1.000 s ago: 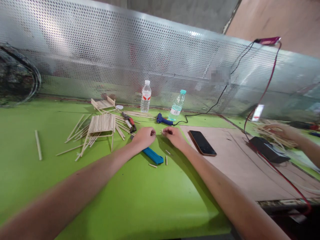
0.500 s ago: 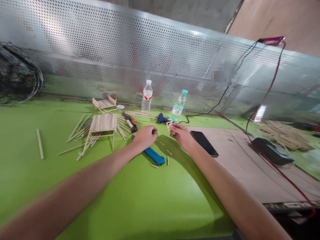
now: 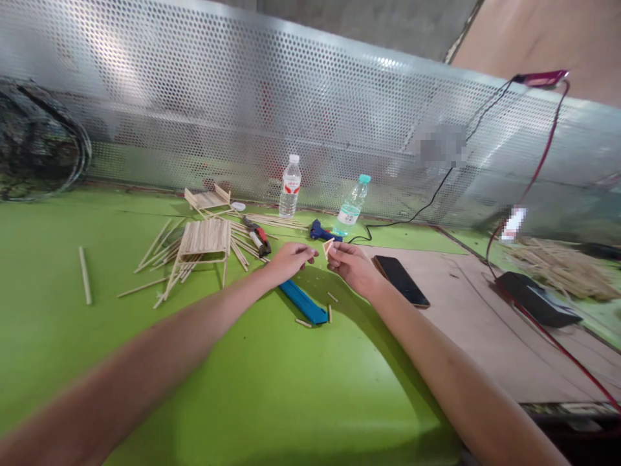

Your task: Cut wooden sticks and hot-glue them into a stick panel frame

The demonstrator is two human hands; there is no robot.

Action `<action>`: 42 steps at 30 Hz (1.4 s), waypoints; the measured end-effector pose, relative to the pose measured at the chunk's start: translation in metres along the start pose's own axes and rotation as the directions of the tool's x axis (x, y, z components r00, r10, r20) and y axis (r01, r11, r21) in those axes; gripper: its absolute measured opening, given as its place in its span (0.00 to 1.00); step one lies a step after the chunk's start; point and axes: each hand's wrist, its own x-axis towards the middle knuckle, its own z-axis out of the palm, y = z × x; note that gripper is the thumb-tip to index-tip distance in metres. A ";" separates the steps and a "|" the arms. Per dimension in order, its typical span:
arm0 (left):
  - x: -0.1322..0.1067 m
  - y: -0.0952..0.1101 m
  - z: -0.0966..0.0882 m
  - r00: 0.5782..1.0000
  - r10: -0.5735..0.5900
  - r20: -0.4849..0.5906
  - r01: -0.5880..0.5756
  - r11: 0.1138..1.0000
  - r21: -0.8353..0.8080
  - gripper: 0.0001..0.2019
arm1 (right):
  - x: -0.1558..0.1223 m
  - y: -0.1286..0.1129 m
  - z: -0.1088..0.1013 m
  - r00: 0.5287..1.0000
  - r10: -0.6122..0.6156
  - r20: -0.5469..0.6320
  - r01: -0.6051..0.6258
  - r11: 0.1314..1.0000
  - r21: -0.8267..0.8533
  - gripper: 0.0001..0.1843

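Note:
My right hand pinches a small triangular frame of thin wooden sticks between thumb and fingertips. Just left of it is my left hand, its fingers curled and pressed together; whatever they may hold is too small to make out. Beneath the left hand lies a blue utility knife, partly covered by it. Several short cut stick pieces are scattered beside the knife. A blue glue gun rests behind the hands, and red-handled pliers lie to the left.
A small stick-built table stands among loose sticks at left, with a stick-built chair-like piece behind. Two bottles stand by the perforated metal panel. At right are a phone, a black power box and cables.
My left hand has moved right, closer to the triangular frame in my right hand, and its fingers now reach out further. The whole view has shifted slightly.

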 end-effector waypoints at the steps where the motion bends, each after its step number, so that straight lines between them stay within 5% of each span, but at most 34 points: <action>1: 0.001 -0.001 0.000 1.000 0.007 0.010 -0.007 0.999 -0.042 0.19 | 0.000 0.000 0.000 1.000 -0.002 0.008 0.002 1.000 0.007 0.14; 15: -0.003 0.004 0.002 0.999 0.006 0.051 0.008 0.960 -0.280 0.20 | 0.001 0.004 0.000 0.999 0.033 0.037 -0.033 0.999 0.000 0.13; 35: -0.003 0.004 0.005 0.999 0.017 -0.050 -0.031 0.955 -0.294 0.15 | 0.004 0.011 -0.004 0.991 0.125 -0.058 -0.123 0.992 0.037 0.16; 42: -0.005 0.003 0.006 0.997 0.036 -0.072 -0.053 0.969 -0.242 0.16 | 0.005 0.015 -0.004 0.991 0.074 -0.108 -0.086 0.990 -0.108 0.17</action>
